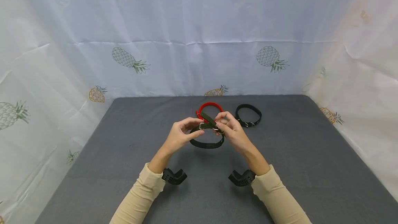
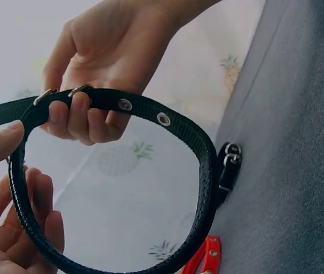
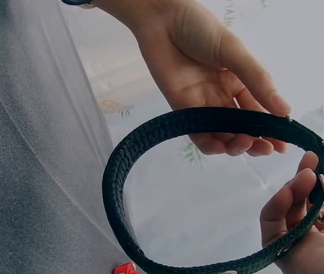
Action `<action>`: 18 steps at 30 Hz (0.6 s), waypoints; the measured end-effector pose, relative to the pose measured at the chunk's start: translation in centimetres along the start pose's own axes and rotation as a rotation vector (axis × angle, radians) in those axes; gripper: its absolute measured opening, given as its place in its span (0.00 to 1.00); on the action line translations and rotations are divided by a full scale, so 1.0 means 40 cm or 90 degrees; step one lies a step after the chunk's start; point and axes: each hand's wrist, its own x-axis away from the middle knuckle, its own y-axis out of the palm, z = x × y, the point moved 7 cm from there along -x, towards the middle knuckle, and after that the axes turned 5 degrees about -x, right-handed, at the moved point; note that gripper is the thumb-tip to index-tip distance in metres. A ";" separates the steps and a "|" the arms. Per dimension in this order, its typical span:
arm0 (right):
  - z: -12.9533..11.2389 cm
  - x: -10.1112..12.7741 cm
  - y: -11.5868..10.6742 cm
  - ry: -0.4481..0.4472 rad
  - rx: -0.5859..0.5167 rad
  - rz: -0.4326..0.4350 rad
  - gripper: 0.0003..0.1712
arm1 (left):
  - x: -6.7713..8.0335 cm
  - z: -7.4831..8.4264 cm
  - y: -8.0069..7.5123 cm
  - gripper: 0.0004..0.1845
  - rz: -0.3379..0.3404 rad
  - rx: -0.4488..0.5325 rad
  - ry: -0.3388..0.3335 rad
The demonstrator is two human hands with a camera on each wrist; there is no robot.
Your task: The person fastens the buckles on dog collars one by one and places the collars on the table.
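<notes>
Both hands hold a dark webbing collar [image 1: 206, 144] up above the grey table [image 1: 124, 168]. My left hand [image 1: 193, 128] pinches the strap beside the metal buckle [image 1: 202, 126], thumb on top and fingers beneath. My right hand [image 1: 222, 124] grips the buckle end, fingers curled over the strap and its D-ring [image 3: 323, 200]. The left wrist view shows the collar [image 2: 205, 165] as an open loop with eyelets, the right hand [image 2: 88, 114] curled round it at the top and the left hand [image 2: 13, 228] low on the left. In the right wrist view the left hand [image 3: 207, 74] is above the loop [image 3: 116, 182].
A red collar [image 1: 211, 105] lies on the table just behind the hands. A closed black collar [image 1: 248, 115] lies to its right. White pineapple-print cloth [image 1: 199, 44] walls the table at the back and both sides.
</notes>
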 end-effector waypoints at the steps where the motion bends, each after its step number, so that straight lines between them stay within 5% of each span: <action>1: 0.000 0.000 0.001 0.002 -0.003 -0.001 0.06 | 0.000 -0.001 0.002 0.18 -0.005 0.001 -0.003; 13: 0.019 0.002 -0.011 0.041 0.043 0.001 0.08 | 0.004 0.007 0.020 0.14 -0.005 -0.033 0.023; 18: 0.015 0.002 -0.004 0.056 0.069 -0.004 0.17 | 0.007 0.017 0.027 0.14 0.000 -0.077 0.052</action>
